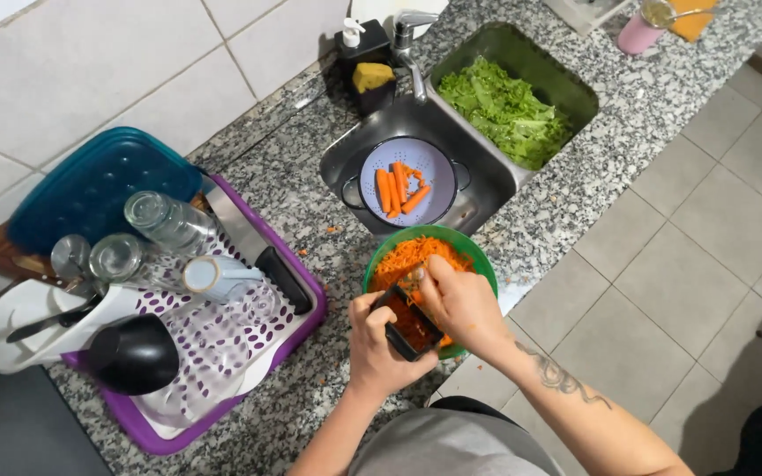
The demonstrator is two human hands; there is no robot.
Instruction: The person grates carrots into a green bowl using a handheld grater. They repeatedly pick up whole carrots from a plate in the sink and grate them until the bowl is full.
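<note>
A green bowl with grated carrot sits on the granite counter edge. My left hand grips a black hand grater held over the bowl. My right hand presses a piece of carrot against the grater; most of that piece is hidden under the fingers. Whole peeled carrots lie in a pale colander inside the sink.
A sink basin holds green lettuce. A purple dish rack at left carries glasses, a knife, a black cup and a blue lid. Soap dispenser, sponge and tap stand behind the sink. A pink cup is far right.
</note>
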